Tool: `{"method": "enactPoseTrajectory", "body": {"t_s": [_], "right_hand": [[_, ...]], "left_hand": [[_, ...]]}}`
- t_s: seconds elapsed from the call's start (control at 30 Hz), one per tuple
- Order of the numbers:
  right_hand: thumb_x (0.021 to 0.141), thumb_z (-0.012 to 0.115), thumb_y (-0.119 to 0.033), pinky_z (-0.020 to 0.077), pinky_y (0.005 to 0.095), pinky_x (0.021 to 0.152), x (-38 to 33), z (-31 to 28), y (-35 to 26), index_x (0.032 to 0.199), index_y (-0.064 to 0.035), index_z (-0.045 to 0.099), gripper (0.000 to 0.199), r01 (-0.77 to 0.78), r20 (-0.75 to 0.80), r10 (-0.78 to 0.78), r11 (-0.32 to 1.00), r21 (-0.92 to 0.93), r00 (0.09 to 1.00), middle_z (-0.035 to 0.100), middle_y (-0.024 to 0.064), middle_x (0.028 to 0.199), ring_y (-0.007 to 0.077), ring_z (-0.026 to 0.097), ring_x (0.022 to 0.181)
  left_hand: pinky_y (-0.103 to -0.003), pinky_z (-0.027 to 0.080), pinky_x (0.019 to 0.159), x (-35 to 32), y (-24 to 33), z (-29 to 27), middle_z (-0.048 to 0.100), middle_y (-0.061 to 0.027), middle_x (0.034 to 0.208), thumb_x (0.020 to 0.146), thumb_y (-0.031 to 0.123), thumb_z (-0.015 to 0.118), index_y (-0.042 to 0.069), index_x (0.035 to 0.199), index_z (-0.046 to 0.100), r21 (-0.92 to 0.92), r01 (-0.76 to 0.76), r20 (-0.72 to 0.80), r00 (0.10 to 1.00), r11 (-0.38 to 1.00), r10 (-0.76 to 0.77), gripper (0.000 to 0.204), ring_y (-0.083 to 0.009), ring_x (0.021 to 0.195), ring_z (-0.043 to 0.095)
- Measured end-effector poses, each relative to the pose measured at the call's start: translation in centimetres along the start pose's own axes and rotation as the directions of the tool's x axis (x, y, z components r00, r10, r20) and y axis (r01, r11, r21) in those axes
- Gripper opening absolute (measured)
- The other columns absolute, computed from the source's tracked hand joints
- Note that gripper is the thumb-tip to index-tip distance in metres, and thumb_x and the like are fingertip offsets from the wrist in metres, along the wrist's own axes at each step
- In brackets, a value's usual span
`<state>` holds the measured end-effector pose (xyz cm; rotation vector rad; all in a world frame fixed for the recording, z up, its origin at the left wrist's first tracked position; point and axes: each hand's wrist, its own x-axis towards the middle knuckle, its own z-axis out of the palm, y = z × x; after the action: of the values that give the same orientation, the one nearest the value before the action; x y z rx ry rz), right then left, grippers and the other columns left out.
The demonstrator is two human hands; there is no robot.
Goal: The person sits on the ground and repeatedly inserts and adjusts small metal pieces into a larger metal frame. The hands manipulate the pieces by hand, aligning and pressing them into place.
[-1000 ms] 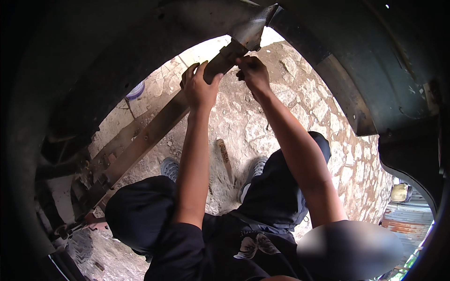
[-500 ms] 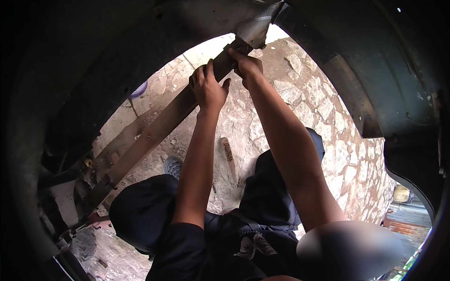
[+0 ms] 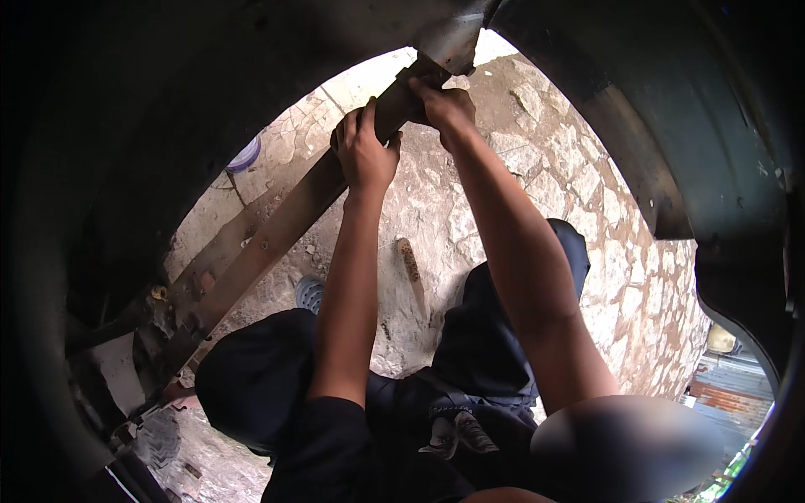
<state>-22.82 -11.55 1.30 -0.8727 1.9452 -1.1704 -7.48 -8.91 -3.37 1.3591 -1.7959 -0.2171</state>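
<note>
A long brown metal beam [image 3: 267,241] runs slantwise from the lower left to the top middle, where it meets a bent metal bracket [image 3: 453,44]. My left hand [image 3: 366,158] grips the beam below its upper end, fingers laid over the far edge and thumb out on the near side. Farther up, my right hand [image 3: 450,111] is closed round the beam close to the bracket. Its thumb side lies on the beam, and its curled fingers are mostly hidden. Whether a small part sits inside that hand cannot be seen.
Dark curved metal panels [image 3: 671,126] surround the opening above and on both sides. Below lies stone-paved ground [image 3: 537,180] with what looks like a wire brush [image 3: 408,258] between my legs. A purple round container [image 3: 245,157] stands beyond the beam, and rusty corrugated sheeting [image 3: 731,387] is at right.
The whole view has shifted slightly. My left hand has edged a little up and left on the beam; my right hand keeps its hold near the bracket, its wrist turned slightly.
</note>
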Motion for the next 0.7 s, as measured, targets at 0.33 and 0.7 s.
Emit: {"method": "enactPoseTrajectory", "body": {"t_s": [0.33, 0.7], "right_hand": [[0.088, 0.070, -0.055, 0.0559, 0.0424, 0.091, -2.3, 0.5, -1.6, 0.107, 0.0062, 0.075, 0.065, 0.036, -0.125, -0.084, 0.936, -0.350, 0.989, 0.075, 0.0256, 0.109, 0.0360, 0.075, 0.102], [0.092, 0.068, -0.054, 0.0559, 0.0428, 0.090, -1.2, 0.0, 0.5, 0.101, -0.0027, 0.079, 0.053, 0.097, -0.044, -0.106, 0.978, -0.184, 0.993, 0.076, 0.0229, 0.103, 0.0373, 0.074, 0.102]], "left_hand": [[-0.049, 0.047, 0.102, -0.1, -0.4, 0.1, 0.061, -0.0178, 0.128, 0.074, 0.027, 0.091, 0.011, 0.140, 0.061, 0.052, 0.012, 0.002, 1.000, 0.999, -0.013, 0.074, -0.0390, 0.120, 0.059], [-0.048, 0.042, 0.106, 0.0, -0.6, 0.8, 0.057, -0.0138, 0.127, 0.078, 0.031, 0.088, 0.016, 0.147, 0.058, 0.088, 0.016, 0.050, 0.999, 0.996, -0.021, 0.076, -0.0364, 0.121, 0.054]]}}
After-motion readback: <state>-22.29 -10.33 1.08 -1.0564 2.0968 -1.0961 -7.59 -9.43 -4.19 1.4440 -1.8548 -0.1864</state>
